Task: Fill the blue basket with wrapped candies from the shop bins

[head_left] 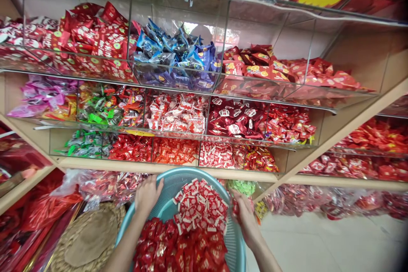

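A blue-green plastic basket (236,246) sits low in front of me. Red-and-white wrapped candies (204,206) are heaped in its far right part, and larger shiny red candy packets (185,250) fill the near part. My left hand (149,194) is closed over the basket's far left rim. At the right rim, my right hand (245,213) has its fingers curled, and a bit of red wrapper (236,207) shows between them and the thumb. How much it holds is hidden.
Glass-fronted shelves rise ahead, with blue packets (172,49), maroon packets (234,117) and red-and-white candies (216,154) in compartments. A wooden shelf edge (172,165) runs just beyond the basket. A woven straw item (87,238) lies at left; tiled floor (318,242) shows at right.
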Demonstrator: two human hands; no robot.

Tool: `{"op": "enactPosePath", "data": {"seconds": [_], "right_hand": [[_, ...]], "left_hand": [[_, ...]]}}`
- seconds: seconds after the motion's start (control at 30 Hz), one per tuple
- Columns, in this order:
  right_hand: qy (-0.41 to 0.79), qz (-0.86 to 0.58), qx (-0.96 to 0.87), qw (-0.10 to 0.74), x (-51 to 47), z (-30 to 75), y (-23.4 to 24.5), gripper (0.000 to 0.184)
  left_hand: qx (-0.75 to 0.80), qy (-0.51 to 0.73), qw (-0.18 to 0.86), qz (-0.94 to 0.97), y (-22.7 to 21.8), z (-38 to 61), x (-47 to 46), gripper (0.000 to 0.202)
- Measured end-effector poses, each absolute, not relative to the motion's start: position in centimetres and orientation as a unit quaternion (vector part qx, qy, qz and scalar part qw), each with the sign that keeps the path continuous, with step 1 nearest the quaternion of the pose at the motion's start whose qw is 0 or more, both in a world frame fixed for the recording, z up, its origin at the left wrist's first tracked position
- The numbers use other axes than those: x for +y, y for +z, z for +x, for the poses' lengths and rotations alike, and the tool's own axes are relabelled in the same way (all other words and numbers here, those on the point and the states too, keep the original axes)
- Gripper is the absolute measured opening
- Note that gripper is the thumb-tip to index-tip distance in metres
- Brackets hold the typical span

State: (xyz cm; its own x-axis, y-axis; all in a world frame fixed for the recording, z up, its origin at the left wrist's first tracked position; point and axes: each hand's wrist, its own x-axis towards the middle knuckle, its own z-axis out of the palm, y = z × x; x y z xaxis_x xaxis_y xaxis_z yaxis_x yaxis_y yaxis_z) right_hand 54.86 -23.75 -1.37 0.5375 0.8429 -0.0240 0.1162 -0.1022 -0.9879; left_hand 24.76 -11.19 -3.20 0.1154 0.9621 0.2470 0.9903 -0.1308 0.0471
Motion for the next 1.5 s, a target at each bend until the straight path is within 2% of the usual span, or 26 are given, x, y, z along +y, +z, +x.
{"op": "enactPosePath", "data": {"seconds": [0.1, 0.17, 0.37, 0.47, 0.63, 0.77, 0.93, 1.27, 1.5], "right_hand": [[0.454, -0.617, -0.319, 0.558, -23.8, 54.7, -1.5, 0.040], [0.467, -0.607, -0.322, 0.556, -23.6, 54.6, -1.6, 0.044], [0.368, -0.637, -0.414, 0.536, -21.9, 54.7, -1.6, 0.057], [0.313, -0.661, -0.473, 0.493, -21.0, 54.9, -1.4, 0.050], [0.207, -0.673, -0.605, 0.372, -19.7, 54.6, -0.4, 0.027], [0.153, -0.662, -0.671, 0.297, -18.6, 53.7, -0.7, 0.031], [0.093, -0.654, -0.708, 0.250, -17.6, 53.0, -1.7, 0.032], [0.020, -0.663, -0.719, 0.205, -17.8, 52.4, -2.2, 0.027], [0.038, -0.648, -0.710, 0.273, -17.6, 52.6, -2.0, 0.025]], "left_hand": [[-0.657, -0.109, 0.061, -0.743, -3.2, 24.7, -11.2, 0.048], [-0.656, -0.110, 0.060, -0.744, -3.2, 24.7, -11.2, 0.048], [-0.658, -0.114, 0.059, -0.742, -3.5, 24.7, -11.1, 0.049], [-0.655, -0.119, 0.063, -0.743, -3.7, 24.6, -11.1, 0.048], [-0.650, -0.119, 0.070, -0.747, -3.9, 24.5, -11.1, 0.048], [-0.652, -0.121, 0.069, -0.745, -3.8, 24.5, -11.0, 0.048], [-0.651, -0.126, 0.063, -0.746, -3.8, 24.4, -11.0, 0.048], [-0.654, -0.117, 0.067, -0.744, -3.7, 24.6, -11.1, 0.049], [-0.654, -0.120, 0.067, -0.743, -3.6, 24.5, -11.1, 0.049]]}}
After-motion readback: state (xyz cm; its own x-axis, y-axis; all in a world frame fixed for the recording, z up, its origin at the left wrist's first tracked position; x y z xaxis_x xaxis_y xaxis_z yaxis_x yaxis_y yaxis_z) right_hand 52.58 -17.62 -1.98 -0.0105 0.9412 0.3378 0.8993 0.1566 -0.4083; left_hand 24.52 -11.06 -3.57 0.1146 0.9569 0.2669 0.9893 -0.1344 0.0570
